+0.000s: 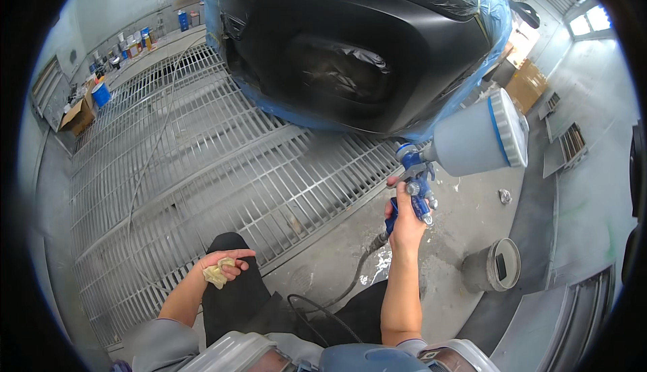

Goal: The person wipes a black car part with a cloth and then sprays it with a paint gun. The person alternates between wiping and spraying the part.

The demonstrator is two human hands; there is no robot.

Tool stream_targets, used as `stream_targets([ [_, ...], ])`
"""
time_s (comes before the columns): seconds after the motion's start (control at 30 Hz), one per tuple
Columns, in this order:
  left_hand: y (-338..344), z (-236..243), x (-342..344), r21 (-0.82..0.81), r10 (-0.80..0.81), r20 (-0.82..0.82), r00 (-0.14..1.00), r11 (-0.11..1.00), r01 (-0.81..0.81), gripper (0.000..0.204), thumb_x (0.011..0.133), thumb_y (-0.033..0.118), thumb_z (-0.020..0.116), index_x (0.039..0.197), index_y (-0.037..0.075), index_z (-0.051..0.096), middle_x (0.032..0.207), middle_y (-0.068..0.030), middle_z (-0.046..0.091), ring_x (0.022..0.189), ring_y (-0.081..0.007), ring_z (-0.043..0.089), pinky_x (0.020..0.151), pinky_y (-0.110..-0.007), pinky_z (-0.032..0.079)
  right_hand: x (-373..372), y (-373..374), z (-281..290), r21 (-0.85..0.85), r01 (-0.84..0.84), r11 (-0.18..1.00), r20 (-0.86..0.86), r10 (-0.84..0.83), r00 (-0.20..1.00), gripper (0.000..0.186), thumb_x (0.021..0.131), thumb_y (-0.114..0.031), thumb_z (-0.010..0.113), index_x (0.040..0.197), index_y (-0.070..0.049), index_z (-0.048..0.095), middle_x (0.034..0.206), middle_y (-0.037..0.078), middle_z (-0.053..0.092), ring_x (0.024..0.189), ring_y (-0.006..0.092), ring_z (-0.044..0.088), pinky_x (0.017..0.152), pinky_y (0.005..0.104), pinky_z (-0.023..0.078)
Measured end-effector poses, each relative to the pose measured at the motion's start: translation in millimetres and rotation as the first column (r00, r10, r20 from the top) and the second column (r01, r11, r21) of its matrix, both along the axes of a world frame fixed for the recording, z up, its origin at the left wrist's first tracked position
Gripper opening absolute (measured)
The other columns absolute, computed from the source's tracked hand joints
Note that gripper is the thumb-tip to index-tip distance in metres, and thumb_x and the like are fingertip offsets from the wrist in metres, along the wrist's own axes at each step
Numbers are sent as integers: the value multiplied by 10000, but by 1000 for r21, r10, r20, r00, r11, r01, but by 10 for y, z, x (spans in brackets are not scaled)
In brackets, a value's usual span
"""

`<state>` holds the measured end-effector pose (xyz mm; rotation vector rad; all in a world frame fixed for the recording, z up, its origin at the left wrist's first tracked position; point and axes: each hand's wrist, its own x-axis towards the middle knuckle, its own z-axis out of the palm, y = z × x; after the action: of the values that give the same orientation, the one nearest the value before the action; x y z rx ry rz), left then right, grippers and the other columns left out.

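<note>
Two bare hands in view, well apart. Right hand [406, 224] grasps the handle of a blue spray gun [416, 176], fingers wrapped round the grip; whether the trigger is squeezed, cannot tell. Gun held out in front, to the person's right, just below the lower right edge of a black vehicle panel [418, 42] in the view. Its pale cup [468, 141], blue-banded, leans over with the lid facing right. Dark hose [359, 271] runs from the grip down to the lap.

Left hand [224, 260] rests or hovers by the left knee, contact unclear; fingers curled on a crumpled cream cloth [216, 275], index finger stretched out to the right.

Blue masking film [495, 1] surrounds the panel. Metal floor grating [195, 160] to the left; grey bucket [477, 267] on the floor at right, beyond the right forearm
</note>
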<state>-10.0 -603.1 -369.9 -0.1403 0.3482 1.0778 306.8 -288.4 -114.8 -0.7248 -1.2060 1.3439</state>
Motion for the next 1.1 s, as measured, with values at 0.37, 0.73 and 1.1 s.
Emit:
stream_targets([
  [0.37,90,-63,-179,9,-56,23,998,998,56,497,1080,201,574,1547,96,438,1078,-145,648,566,-68,457,501,-215,408,289,1,-638,-212,162,964,-149,-196,969,143,1023,-154,675,1111,-50,630,977,100,707,510,118,520,461,270,408],
  [0.73,-15,-176,-326,-7,-65,36,997,998,65,576,1068,282,625,1577,122,407,1082,-120,620,592,-53,455,531,-217,417,229,-7,-701,-144,166,976,-238,-197,951,317,1055,-241,649,1323,-84,586,995,66,683,565,113,541,504,265,434],
  [1.1,-28,-223,-335,3,-57,42,997,998,57,574,1074,315,613,1578,132,408,1078,-113,607,583,-52,445,525,-211,408,-71,-7,-900,-185,31,982,-233,-74,970,251,1071,-233,630,1275,-94,584,1013,62,656,573,122,529,517,283,433],
])
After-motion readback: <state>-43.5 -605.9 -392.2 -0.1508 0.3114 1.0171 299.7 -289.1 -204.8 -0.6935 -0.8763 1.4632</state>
